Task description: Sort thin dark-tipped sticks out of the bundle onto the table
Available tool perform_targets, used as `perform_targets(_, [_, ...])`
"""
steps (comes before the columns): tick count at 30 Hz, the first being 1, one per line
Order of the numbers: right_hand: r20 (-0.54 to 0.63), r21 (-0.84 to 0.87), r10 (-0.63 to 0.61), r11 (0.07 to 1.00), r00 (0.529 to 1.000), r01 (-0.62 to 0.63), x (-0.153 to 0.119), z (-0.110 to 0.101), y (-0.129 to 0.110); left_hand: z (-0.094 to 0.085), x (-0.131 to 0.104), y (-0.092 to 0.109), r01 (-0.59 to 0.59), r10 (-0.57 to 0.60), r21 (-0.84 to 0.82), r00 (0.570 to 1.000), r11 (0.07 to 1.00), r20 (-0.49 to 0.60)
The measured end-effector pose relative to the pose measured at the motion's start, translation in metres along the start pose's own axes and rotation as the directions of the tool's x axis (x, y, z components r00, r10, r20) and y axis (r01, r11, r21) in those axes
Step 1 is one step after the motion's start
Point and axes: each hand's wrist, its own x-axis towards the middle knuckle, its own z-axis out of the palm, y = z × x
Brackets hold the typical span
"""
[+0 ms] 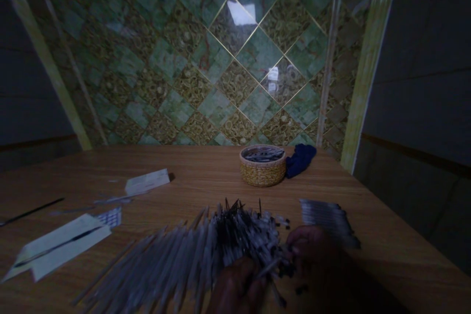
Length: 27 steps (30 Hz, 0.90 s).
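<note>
Low in the middle of the view, my left hand (239,284) is closed round a thin pale pen (270,267), which slants up to the right. At the pen's other end, the fingers of my right hand (311,245) are pinched together; what small part they grip is too dark to make out. Under and beside my hands lies a wide heap of pale, translucent pen barrels (158,270). Dark thin pieces, like pen refills (233,228), lie across the heap's right part. Several small black pieces, perhaps caps (301,289), are scattered near my right hand.
A row of pens (327,218) lies right of my right hand. Farther back stand a wicker basket (262,174) holding pens and a dark blue cloth (300,159). Paper pieces (66,240) and a dark stick (33,212) lie left. A tiled wall (217,103) closes off the back.
</note>
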Motion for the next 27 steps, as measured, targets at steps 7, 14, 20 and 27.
perform_targets(7, [-0.081, 0.07, -0.09, 0.993, 0.993, 0.096, -0.022, 0.024, -0.002, 0.004, 0.001, 0.0, -0.09, 0.089, -0.099, 0.996, 0.991, -0.02])
perform_targets(14, [-0.149, 0.059, -0.118, 0.99, 0.982, 0.128, -0.032, 0.038, -0.005, 0.013, 0.003, -0.003, -0.159, 0.153, -0.205, 0.987, 0.966, -0.044])
perform_targets(20, [-0.129, -0.005, -0.12, 0.993, 0.984, 0.12, -0.033, 0.034, 0.003, 0.02, 0.005, -0.009, -0.162, 0.165, -0.254, 0.986, 0.953, -0.009])
perform_targets(27, [-0.129, -0.132, -0.055, 0.99, 0.99, 0.038, -0.035, 0.033, 0.006, 0.02, 0.005, -0.013, -0.165, 0.183, -0.265, 0.982, 0.95, 0.042])
